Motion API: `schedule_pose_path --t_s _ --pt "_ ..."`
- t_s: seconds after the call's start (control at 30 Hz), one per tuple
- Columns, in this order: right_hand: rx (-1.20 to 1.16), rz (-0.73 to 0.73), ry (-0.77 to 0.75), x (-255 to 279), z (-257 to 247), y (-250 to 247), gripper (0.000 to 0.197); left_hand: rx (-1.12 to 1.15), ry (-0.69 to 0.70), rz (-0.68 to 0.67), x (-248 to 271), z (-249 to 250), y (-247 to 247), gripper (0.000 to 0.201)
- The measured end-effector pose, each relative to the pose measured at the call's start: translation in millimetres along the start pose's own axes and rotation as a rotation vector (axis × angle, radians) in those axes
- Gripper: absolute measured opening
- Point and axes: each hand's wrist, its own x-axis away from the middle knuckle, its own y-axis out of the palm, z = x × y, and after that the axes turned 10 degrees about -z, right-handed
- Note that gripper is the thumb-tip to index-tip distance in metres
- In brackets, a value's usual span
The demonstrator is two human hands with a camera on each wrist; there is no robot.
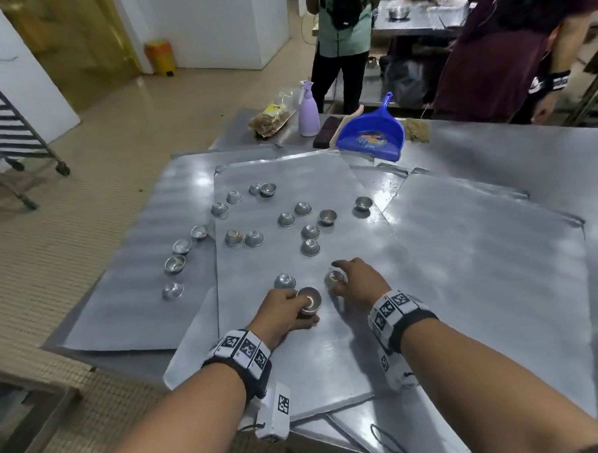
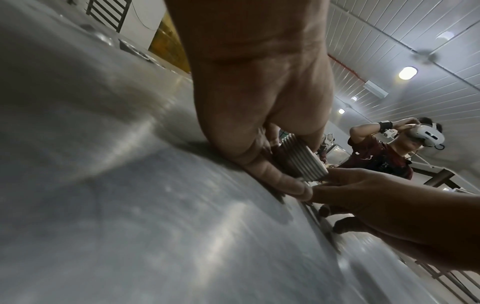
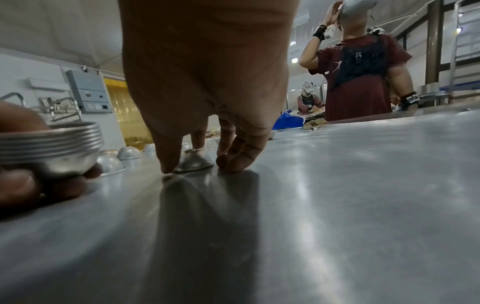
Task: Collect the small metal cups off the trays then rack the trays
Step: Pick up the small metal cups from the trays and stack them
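Observation:
My left hand grips a nested stack of small metal cups, rim up, just above the top tray. The left wrist view shows the stack ribbed between fingers and thumb. My right hand is just right of it, thumb and fingers closed round one upside-down cup that sits on the tray; the right wrist view shows this cup between the fingertips. Another upturned cup sits beside my left hand. Several loose cups lie farther out, and several more on the left tray.
More trays overlap underneath, one to the right. At the table's far edge stand a blue dustpan, a purple spray bottle and a food bag. A wheeled rack stands at left. Two people stand behind.

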Motion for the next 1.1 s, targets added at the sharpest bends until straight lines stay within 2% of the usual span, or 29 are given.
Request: schedule_pose_path --t_s 0.1,0.17,0.23,0.37,0.57,0.9,1.1 --pt "0.021 0.114 0.018 3 -4 10 0.039 -0.023 0.014 -0.034 0 -1 -3 0.021" --pt "0.008 0.157 0.015 6 -3 13 0.034 -0.044 0.03 -0.048 0 -2 -4 0.019" --pt "-0.04 0.157 0.025 8 -2 10 0.035 -0.076 0.044 -0.055 1 -3 -4 0.017" --pt "-0.095 0.114 0.015 10 4 10 0.054 -0.121 0.08 -0.054 2 -7 -3 0.02" --pt "-0.165 0.159 -0.069 16 7 13 0.028 -0.136 0.096 -0.022 3 -7 -2 0.014" --pt "-0.131 0.106 -0.095 22 9 14 0.056 -0.146 0.103 0.013 5 -8 5 0.012" --pt "-0.099 0.094 -0.062 25 12 13 0.06 -0.129 0.09 0.027 8 -5 7 0.021"
